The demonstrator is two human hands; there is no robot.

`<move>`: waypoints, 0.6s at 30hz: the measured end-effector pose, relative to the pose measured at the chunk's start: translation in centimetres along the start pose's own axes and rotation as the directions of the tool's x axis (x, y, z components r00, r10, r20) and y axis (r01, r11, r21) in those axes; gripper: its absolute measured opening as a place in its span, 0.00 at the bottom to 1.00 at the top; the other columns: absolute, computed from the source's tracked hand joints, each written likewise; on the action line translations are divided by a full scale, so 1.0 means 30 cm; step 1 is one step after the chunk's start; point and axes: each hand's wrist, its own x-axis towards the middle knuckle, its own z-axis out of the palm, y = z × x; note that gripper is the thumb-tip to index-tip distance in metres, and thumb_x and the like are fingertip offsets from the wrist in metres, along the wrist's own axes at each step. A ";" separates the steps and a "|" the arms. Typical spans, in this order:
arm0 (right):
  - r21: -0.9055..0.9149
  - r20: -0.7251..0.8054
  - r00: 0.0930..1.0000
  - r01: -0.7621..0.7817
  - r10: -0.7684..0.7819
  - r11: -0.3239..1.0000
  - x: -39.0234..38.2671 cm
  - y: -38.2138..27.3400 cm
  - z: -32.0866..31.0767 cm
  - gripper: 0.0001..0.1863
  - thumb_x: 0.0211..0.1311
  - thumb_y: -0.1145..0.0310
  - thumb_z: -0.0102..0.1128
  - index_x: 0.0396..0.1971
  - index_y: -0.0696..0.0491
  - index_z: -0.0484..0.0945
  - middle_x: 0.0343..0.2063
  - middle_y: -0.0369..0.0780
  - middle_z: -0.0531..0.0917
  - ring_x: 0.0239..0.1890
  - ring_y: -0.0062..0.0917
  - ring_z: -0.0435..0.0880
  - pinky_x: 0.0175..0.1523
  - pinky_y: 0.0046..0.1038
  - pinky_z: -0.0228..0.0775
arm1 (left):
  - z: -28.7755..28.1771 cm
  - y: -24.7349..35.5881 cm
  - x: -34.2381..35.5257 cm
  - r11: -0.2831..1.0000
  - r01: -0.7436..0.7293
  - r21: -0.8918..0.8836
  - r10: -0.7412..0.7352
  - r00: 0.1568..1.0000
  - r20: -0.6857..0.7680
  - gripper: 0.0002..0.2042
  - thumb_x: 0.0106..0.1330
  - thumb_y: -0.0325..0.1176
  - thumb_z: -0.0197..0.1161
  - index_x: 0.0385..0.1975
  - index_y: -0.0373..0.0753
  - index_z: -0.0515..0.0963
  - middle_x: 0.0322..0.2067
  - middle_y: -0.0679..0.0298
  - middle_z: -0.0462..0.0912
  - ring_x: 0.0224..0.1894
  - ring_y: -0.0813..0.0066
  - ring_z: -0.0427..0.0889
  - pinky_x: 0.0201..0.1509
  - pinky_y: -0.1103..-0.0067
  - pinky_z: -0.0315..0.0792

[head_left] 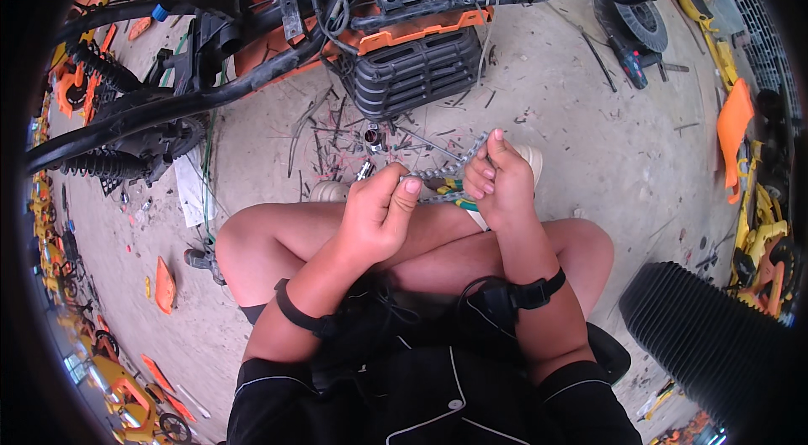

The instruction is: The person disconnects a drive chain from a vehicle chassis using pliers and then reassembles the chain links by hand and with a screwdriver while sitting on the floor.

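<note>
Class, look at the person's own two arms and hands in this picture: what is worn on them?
Both forearms are bare. Each wrist carries a black strap with a small black device, and a thin black cable loops near the right one. Black short sleeves with a thin white line cover the upper arms. The left hand and right hand wear no gloves.

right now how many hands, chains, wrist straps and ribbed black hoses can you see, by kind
hands: 2, the left hand and right hand, both gripping the chain
metal chain: 1
black wrist straps: 2, left strap and right strap
ribbed black hose: 1
total: 6
</note>
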 end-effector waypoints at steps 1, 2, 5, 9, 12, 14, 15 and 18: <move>-0.003 -0.006 1.000 0.000 0.000 1.000 0.002 0.001 0.003 0.21 0.77 0.50 0.47 0.28 0.51 0.69 0.15 0.29 0.61 0.13 0.16 0.56 0.20 0.23 0.51 | 0.001 0.006 -0.001 1.000 -0.001 0.015 0.002 1.000 -0.006 0.15 0.76 0.37 0.55 0.28 0.33 0.69 0.17 0.58 0.68 0.19 0.68 0.67 0.25 0.74 0.66; -0.007 -0.011 1.000 0.000 0.000 1.000 0.003 0.001 0.008 0.21 0.78 0.51 0.47 0.28 0.51 0.69 0.15 0.30 0.61 0.13 0.16 0.56 0.20 0.23 0.51 | 0.002 0.010 -0.002 1.000 -0.003 0.029 0.003 1.000 -0.013 0.16 0.77 0.37 0.55 0.28 0.33 0.69 0.16 0.58 0.68 0.18 0.69 0.67 0.24 0.74 0.66; 0.009 -0.040 0.996 0.083 -0.083 0.997 -0.008 0.008 0.024 0.21 0.78 0.52 0.46 0.28 0.51 0.68 0.15 0.30 0.61 0.14 0.16 0.57 0.20 0.22 0.52 | 0.021 -0.050 0.001 0.984 0.060 -0.167 -0.075 0.993 -0.088 0.17 0.78 0.40 0.54 0.27 0.35 0.69 0.16 0.66 0.67 0.17 0.75 0.63 0.22 0.78 0.61; -0.140 0.196 0.863 0.494 -0.465 0.858 -0.047 0.030 0.047 0.21 0.79 0.53 0.46 0.26 0.52 0.67 0.15 0.30 0.60 0.14 0.15 0.57 0.20 0.21 0.51 | -0.042 -0.058 0.071 0.376 0.498 -0.782 -0.606 0.770 0.200 0.20 0.79 0.50 0.46 0.26 0.44 0.65 0.16 0.75 0.56 0.15 0.85 0.51 0.18 0.82 0.49; -0.083 0.105 0.909 0.413 -0.404 0.907 -0.044 0.028 0.056 0.23 0.78 0.53 0.47 0.24 0.53 0.68 0.14 0.29 0.60 0.13 0.14 0.58 0.18 0.21 0.51 | -0.046 -0.049 0.062 0.306 0.527 -0.793 -0.624 0.740 0.251 0.20 0.79 0.50 0.46 0.26 0.44 0.65 0.16 0.75 0.56 0.15 0.85 0.51 0.19 0.83 0.48; -0.010 0.042 0.947 0.320 -0.320 0.947 -0.026 0.019 0.044 0.23 0.78 0.52 0.47 0.24 0.52 0.68 0.14 0.29 0.61 0.13 0.14 0.58 0.18 0.21 0.51 | -0.040 -0.050 0.058 0.292 0.543 -0.788 -0.631 0.728 0.268 0.20 0.79 0.50 0.46 0.26 0.44 0.65 0.17 0.75 0.56 0.15 0.84 0.51 0.19 0.83 0.48; 0.002 0.031 0.957 0.288 -0.288 0.958 -0.023 0.012 0.040 0.23 0.78 0.52 0.47 0.24 0.52 0.68 0.14 0.29 0.61 0.12 0.14 0.58 0.18 0.21 0.51 | -0.037 -0.053 0.058 0.295 0.547 -0.784 -0.632 0.727 0.270 0.20 0.79 0.50 0.46 0.26 0.44 0.65 0.17 0.75 0.56 0.16 0.84 0.50 0.19 0.83 0.47; 0.047 -0.014 0.990 0.144 -0.143 0.989 -0.011 -0.001 0.026 0.22 0.78 0.52 0.47 0.26 0.51 0.69 0.14 0.28 0.61 0.12 0.15 0.57 0.19 0.22 0.51 | -0.034 -0.051 0.063 0.336 0.531 -0.778 -0.622 0.745 0.241 0.19 0.79 0.49 0.47 0.27 0.44 0.66 0.17 0.75 0.58 0.16 0.85 0.52 0.20 0.83 0.49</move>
